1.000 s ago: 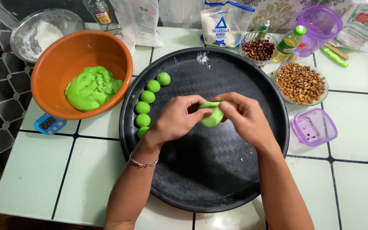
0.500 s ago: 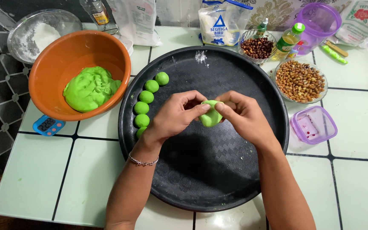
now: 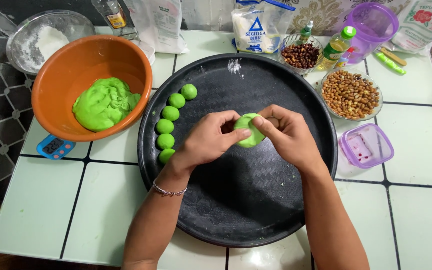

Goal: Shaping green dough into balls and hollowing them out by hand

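Both hands [image 3: 211, 140] cup dough ball [image 3: 247, 131]; underside hidden.

Your arms are bare to the elbow, with no sleeves in view. Your left hand [image 3: 211, 140] has a thin silver chain bracelet [image 3: 169, 190] at its wrist. Your right hand [image 3: 288, 135] wears nothing.

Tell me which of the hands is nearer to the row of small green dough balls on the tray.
Left. The left hand sits just right of the row of green dough balls, apart from it. The right hand lies farther right, beyond the dough piece both hold.
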